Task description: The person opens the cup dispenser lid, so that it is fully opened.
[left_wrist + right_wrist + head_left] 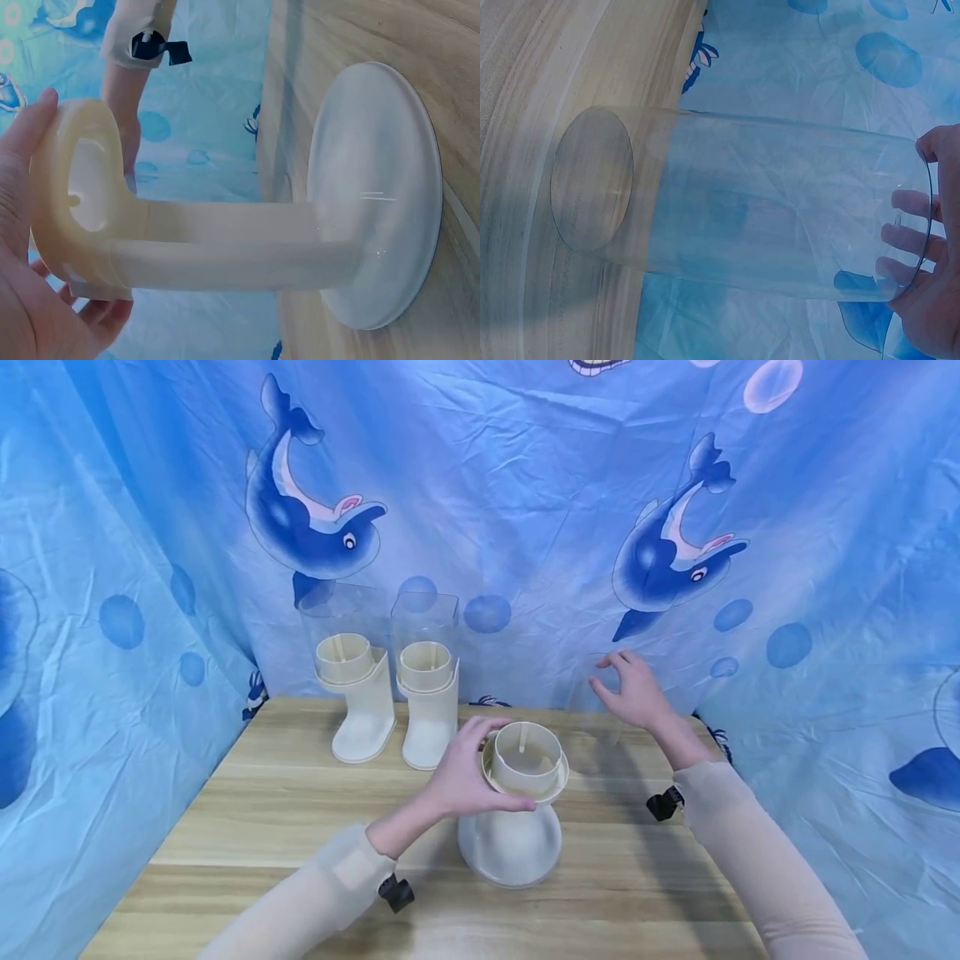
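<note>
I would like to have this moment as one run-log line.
left hand: grips pale stand at top; right hand: holds clear cylinder near top rim; two other stands: upright on table

Front stand (pixel 512 846) on table (pixel 300 827), two rear stands (pixel 431 727) behind left, cylinder (pixel 772 206) behind right, possibly touching table
</note>
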The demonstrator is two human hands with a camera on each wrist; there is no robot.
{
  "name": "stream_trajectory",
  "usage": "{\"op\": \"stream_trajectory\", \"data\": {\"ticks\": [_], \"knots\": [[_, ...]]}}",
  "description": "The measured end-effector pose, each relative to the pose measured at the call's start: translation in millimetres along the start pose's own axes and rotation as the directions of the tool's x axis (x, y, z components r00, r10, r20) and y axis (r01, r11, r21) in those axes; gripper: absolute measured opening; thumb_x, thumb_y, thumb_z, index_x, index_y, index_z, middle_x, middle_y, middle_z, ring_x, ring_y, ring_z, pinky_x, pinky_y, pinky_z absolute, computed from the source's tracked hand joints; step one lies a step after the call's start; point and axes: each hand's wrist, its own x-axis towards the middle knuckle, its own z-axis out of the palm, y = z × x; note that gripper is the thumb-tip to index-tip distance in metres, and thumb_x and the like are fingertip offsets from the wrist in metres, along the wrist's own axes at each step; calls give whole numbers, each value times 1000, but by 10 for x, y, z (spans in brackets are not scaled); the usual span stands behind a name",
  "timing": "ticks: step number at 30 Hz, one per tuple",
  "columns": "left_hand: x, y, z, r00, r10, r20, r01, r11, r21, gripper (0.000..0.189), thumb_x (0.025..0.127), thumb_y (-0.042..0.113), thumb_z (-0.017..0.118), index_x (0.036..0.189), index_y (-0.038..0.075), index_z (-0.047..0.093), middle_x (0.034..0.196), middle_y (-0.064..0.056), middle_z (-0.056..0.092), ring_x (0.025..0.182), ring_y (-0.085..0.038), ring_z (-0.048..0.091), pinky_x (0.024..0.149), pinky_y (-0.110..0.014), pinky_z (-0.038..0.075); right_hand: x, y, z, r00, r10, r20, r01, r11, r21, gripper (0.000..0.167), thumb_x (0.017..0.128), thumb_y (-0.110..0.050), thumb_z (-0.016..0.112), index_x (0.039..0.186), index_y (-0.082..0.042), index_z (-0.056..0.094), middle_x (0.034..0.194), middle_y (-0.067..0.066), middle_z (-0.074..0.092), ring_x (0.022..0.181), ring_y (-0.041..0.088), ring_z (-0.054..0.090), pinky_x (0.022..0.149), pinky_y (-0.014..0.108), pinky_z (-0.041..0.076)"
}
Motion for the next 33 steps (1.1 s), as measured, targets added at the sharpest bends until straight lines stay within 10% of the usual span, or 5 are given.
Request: {"op": "stream_trajectory", "data": {"ticks": [13,33], "knots": [[175,-197,-201,973,110,202,-89,990,-110,100,62,29,103,149,17,57,143,-3,62,130,-19,60,109,-43,56,-6,9,0,1000,-6,-4,6,1000,-10,36,104,-26,65,123,4,65,127,27,63,126,49,56,110,66,44],[212,-54,-234,975,87,202,-88,996,-4,102,64,36,103,152,13,55,150,-2,61,139,-21,57,116,-47,52,-9,31,25,1000,0,-7,0,1000,-12,37,104,-27,64,124,5,65,127,27,63,126,50,55,111,67,43]]}}
